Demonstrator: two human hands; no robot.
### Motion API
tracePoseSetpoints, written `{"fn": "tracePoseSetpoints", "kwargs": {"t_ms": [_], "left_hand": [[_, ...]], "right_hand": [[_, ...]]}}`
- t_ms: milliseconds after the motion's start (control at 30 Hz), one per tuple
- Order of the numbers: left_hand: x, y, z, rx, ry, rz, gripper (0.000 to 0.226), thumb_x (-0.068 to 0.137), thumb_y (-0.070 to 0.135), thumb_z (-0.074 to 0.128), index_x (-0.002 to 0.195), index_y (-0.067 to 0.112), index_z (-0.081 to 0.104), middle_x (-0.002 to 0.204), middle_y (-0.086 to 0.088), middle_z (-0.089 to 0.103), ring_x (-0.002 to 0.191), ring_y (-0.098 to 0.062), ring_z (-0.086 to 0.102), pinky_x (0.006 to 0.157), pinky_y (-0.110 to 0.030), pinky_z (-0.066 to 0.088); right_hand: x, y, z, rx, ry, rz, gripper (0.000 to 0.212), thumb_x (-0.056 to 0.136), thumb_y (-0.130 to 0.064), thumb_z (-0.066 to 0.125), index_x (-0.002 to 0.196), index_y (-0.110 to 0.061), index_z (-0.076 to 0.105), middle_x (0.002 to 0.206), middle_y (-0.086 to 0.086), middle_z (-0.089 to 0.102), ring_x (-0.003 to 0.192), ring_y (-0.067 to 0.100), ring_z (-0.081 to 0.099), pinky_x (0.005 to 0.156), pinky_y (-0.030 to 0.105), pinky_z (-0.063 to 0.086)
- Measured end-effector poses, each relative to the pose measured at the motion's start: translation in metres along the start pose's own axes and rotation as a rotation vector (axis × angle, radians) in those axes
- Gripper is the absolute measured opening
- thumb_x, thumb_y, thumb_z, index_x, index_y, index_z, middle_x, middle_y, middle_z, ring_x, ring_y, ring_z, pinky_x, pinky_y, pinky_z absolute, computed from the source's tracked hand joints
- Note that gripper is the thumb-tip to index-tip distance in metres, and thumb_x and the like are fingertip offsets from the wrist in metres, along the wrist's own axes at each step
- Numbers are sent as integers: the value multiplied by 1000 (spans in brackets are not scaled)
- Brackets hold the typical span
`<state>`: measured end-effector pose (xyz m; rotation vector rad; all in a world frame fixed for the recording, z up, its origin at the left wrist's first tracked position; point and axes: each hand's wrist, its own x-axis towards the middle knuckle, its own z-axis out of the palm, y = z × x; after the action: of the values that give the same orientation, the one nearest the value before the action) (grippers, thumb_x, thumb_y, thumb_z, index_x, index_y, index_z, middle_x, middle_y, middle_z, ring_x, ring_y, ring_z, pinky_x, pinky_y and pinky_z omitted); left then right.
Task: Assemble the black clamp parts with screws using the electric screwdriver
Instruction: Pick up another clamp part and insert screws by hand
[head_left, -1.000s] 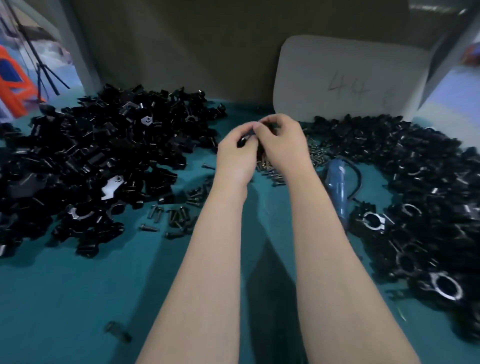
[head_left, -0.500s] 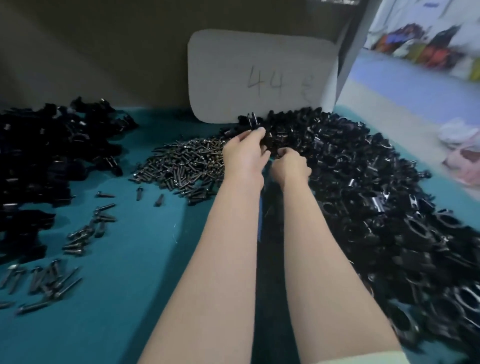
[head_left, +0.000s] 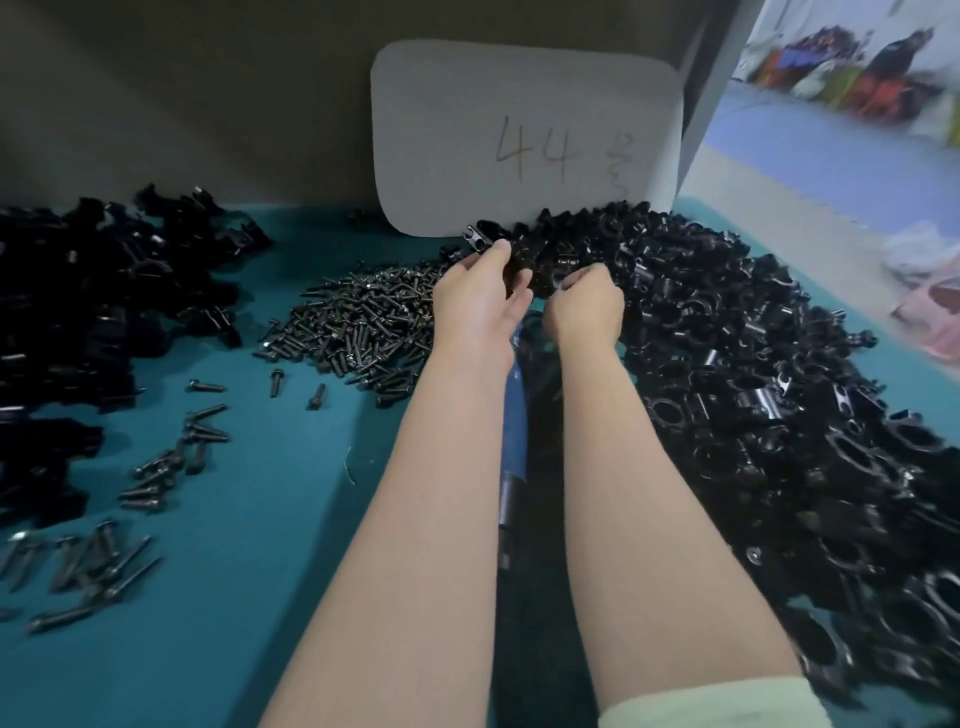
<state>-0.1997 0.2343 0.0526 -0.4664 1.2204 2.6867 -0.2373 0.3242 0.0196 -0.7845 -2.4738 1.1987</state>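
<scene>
My left hand (head_left: 480, 299) grips a black clamp part (head_left: 485, 240) that sticks up above its fingers, at the near edge of the big right pile of black clamp parts (head_left: 753, 374). My right hand (head_left: 584, 301) is curled shut just to its right, fingertips down in that pile; what it holds is hidden. A heap of dark screws (head_left: 358, 322) lies left of my hands. The blue electric screwdriver (head_left: 514, 431) lies on the table between my forearms, mostly covered by them.
A second pile of black parts (head_left: 88, 312) fills the left side. Loose screws (head_left: 171, 457) are scattered on the teal table (head_left: 249, 545). A white board marked "44" (head_left: 524, 140) leans against the back wall. Floor and bags show far right.
The view swung right and both hands moved from the screw heap over to the right pile of clamp parts. In the last half second the hands barely shifted.
</scene>
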Motion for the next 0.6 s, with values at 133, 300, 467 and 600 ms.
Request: {"fn": "tracePoseSetpoints", "kwargs": {"t_ms": [133, 300, 467, 600], "left_hand": [[-16, 9, -15, 44, 26, 16, 27, 97, 19, 57, 121, 7, 57, 119, -9, 61, 108, -21, 61, 94, -29, 51], [-50, 16, -49, -5, 70, 93, 54, 99, 17, 53, 148, 7, 32, 140, -16, 51, 122, -29, 56, 108, -37, 43], [-88, 14, -95, -73, 113, 259, 48, 103, 12, 43, 147, 28, 31, 126, -6, 54, 90, -21, 65, 72, -27, 57], [-97, 12, -120, -140, 113, 278, 26, 104, 6, 34, 119, 15, 54, 117, -17, 61, 85, -21, 64, 72, -25, 55]], "right_hand": [[-27, -15, -22, 231, -10, -188, 20, 96, -20, 51, 113, -10, 57, 101, -2, 56, 90, 13, 50, 77, 21, 37], [-88, -8, -38, 435, -193, -303, 27, 98, -25, 48, 80, -10, 63, 51, -6, 57, 53, 11, 54, 67, 32, 48], [-144, -1, -28, 836, -576, -113, 26, 102, -18, 41, 79, -17, 54, 49, -8, 54, 44, 7, 51, 54, 22, 41], [-165, -5, -15, 835, -740, -120, 26, 104, -16, 36, 86, -19, 55, 52, -7, 54, 46, 8, 51, 54, 20, 41]]}}
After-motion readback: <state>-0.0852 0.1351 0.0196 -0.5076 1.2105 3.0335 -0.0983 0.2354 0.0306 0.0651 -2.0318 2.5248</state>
